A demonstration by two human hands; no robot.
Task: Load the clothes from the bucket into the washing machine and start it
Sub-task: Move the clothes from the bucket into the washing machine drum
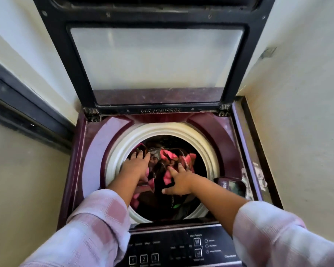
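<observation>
A maroon top-loading washing machine (222,132) stands below me with its glass lid (156,64) raised upright. Dark and pink clothes (170,157) fill the drum inside the white ring (199,135). Both my hands reach down into the drum. My left hand (136,163) lies on the clothes at the drum's left side, fingers spread forward. My right hand (178,181) presses on the pile near the middle with fingers and thumb splayed. The bucket is out of view.
The black control panel (181,247) with numbered buttons runs along the machine's near edge. A dark detergent drawer (229,185) sits open at the right of the drum. Cream walls close in on both sides, and a dark frame (27,112) runs along the left wall.
</observation>
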